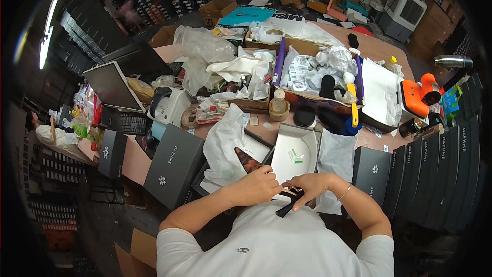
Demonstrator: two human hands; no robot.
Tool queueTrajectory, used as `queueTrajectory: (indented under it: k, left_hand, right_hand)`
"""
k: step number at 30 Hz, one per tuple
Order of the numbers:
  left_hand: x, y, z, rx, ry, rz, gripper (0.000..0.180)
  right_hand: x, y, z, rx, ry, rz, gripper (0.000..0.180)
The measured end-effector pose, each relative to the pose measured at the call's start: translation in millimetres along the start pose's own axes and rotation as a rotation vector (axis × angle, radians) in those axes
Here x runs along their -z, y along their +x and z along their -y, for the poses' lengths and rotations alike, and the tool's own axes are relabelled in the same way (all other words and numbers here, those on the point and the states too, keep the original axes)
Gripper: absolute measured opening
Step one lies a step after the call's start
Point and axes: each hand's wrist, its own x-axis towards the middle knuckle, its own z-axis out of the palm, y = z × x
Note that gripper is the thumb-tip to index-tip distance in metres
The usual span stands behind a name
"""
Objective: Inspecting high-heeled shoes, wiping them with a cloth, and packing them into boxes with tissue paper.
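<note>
Both hands close together at the near edge of the table [382, 51], just in front of the chest. Left hand [256, 184] curled, fingers pinched narrow on the strap end of a black shoe [288, 206]. Right hand [312, 184] closed around the same shoe from the other side, thin bracelet [344, 192] on the wrist. Shoe held off the table, dark heel pointing down toward the white shirt.

Just beyond the hands, an open white shoe box [297, 151] with a small green-and-white packet [295, 155] lying inside. Left of it, a second shoe [247, 161], brown and pointed, resting on white tissue paper [225, 143] in a dark box lid. Another sheet of tissue paper right of the white box, hanging over the near edge.

Closed black boxes [174, 166] at the near left corner, one tilted against the edge. Row of more black boxes [435, 169] standing upright along the near right side.

Toward the middle of the table: small bottle [279, 103] with a white cap, round black lid beside it, yellow-handled brush [354, 105] leaning from an open cardboard box [318, 77] stuffed with crumpled paper and dark socks. Left edge: laptop [115, 87], black keyboard [125, 122], white label printer [171, 105]. Right edge: orange tool [420, 95] and a steel flask [453, 62]. Far edge piled with plastic bags [205, 46] and more cardboard.

Another person seated well off to the left, beyond the table.
</note>
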Motion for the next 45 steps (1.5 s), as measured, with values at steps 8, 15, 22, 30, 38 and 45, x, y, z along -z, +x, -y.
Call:
queueTrajectory:
  k: [8,15,22,30,38,45]
  left_hand:
    - [12,27,30,-0.044,0.047,0.014,0.008]
    - [6,61,59,-0.028,0.042,-0.165,0.037]
    - [4,-54,213,0.865,0.178,0.305,0.028]
    - [140,58,95,0.465,-0.262,-0.197,0.021]
    - [84,80,77,0.471,0.149,-0.311,0.012]
    - [84,91,22,0.186,-0.183,-0.180,0.052]
  right_hand:
    - [-22,-20,-38,0.166,0.962,-0.676,0.079]
    - [-29,-23,-26,-0.033,0.556,-0.345,0.103]
    - [-21,-43,-28,0.174,1.006,-0.488,0.101]
    - [-65,-39,-44,0.984,1.824,-0.388,0.071]
    - [-80,-61,-19,1.047,1.783,-0.388,0.074]
    - [-69,-106,15,0.618,1.435,-0.454,0.097]
